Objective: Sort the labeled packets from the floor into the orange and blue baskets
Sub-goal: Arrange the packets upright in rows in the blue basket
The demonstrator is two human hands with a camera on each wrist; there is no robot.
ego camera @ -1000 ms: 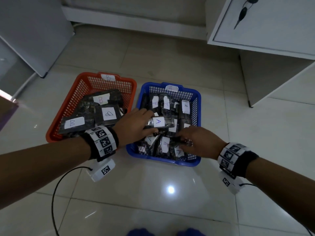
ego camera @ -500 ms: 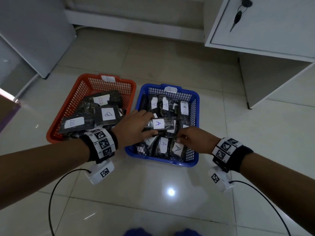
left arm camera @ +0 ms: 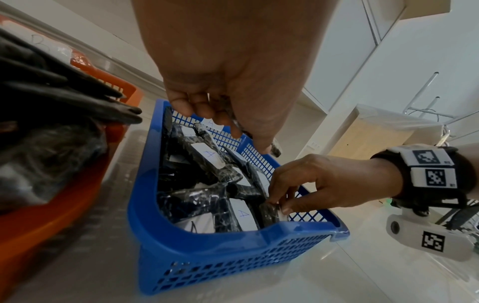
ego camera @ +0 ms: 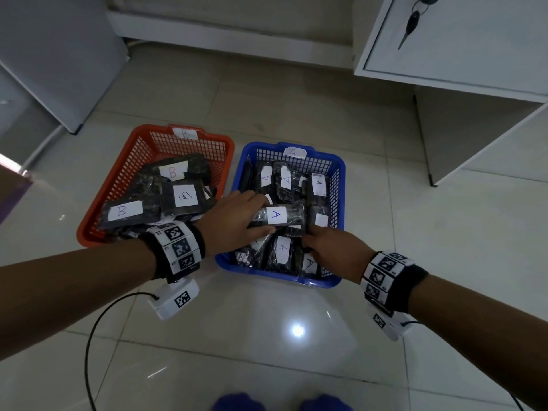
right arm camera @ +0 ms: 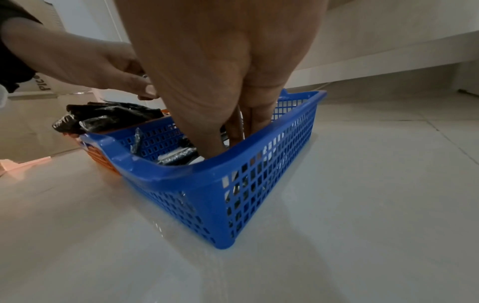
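The blue basket, tagged A, holds several dark packets with white A labels. Beside it on the left, the orange basket, tagged B, holds dark packets labelled B. My left hand grips an A-labelled packet just above the blue basket's pile. My right hand reaches into the basket's front right corner. In the left wrist view its fingers pinch the edge of a dark packet lying there. The right wrist view shows those fingers down inside the blue basket.
Both baskets stand on a glossy white tiled floor. A white cabinet with keys in its door stands at the back right, and a grey panel at the back left. Cables trail from my wrist cameras.
My right hand's fingers, which lay over the packets, now curl down and pinch one at the front right. My left hand still holds the A packet in about the same place.
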